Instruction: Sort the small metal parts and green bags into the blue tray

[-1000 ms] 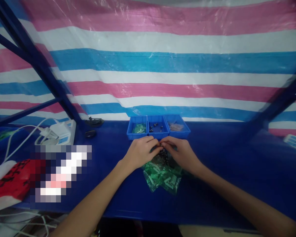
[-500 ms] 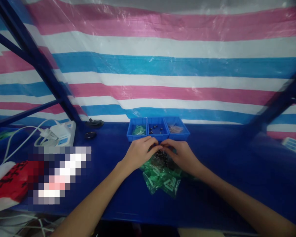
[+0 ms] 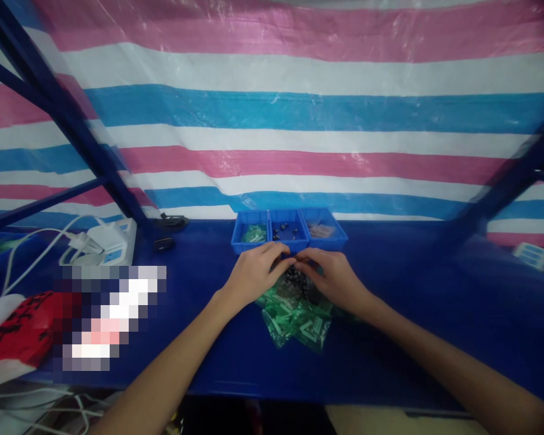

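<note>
Meeting fingertip to fingertip over the middle of the bench [image 3: 412, 314], with left hand [image 3: 254, 275] and right hand [image 3: 333, 278] both curled into a tight pinch, thumbs against forefingers; too small to tell what, if anything, sits between the tips; hovering right above a cluster of small dark parts [image 3: 294, 279], equally near either hand; resting on a heap of clear bags of green parts [image 3: 299, 320], spread toward the body, overlapping and not countable; backing onto three blue bins in a touching row just beyond the knuckles: left bin [image 3: 236, 238] with green parts, middle bin [image 3: 284, 212] with a few dark pieces, right bin [image 3: 329, 246] with brownish ones; lying well apart to the left, one white power strip [image 3: 113, 238].
</note>
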### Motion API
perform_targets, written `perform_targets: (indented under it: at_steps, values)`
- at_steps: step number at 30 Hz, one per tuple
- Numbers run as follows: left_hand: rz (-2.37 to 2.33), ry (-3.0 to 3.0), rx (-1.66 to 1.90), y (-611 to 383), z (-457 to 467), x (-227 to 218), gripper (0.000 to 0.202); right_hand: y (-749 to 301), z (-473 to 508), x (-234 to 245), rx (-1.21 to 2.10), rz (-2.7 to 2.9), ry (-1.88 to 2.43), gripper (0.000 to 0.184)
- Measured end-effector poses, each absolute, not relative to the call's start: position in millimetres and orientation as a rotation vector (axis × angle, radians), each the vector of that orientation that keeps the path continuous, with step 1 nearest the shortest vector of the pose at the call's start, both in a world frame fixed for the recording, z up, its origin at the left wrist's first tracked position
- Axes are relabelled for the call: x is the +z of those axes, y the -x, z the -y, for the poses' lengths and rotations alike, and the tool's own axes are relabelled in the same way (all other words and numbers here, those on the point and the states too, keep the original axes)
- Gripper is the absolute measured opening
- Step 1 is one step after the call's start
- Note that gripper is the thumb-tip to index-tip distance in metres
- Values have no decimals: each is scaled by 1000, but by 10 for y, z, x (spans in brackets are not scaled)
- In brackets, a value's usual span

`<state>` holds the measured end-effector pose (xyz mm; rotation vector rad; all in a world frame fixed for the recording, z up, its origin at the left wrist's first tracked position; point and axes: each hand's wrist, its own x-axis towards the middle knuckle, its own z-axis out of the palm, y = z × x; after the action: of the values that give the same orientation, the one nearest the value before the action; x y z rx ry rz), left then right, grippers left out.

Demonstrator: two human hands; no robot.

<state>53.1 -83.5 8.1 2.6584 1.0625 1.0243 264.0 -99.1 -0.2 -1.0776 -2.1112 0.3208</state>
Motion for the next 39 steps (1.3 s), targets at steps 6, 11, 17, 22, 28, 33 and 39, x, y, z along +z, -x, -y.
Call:
perform_targets:
  at_steps: [6,11,17,22,28,33,39]
  values:
    - [-926,-2683,1060,-530,832,64,21,-2636,1001,8,326,2119,1074,12]
    - [-851,-2675,1051,-520,823,66,19,-2627,1026,35,341,2114,1074,13]
    - [-877,-2687,990,-525,832,63,16,-2627,1042,58,337,2105,1081,21]
    - [-922,-2701,956,-540,850,50,16,-2632,1016,50,337,2048,1085,12]
    - [-947,-2668,962,-552,856,59,16,-2640,1005,31,328,2081,1046,13]
    - [-936,-2658,940,-557,855,72,18,-2642,1002,34,369,2089,1050,9]
    - [-934,-2599,1047,-553,852,58,18,-2637,1014,45,355,2100,1080,12]
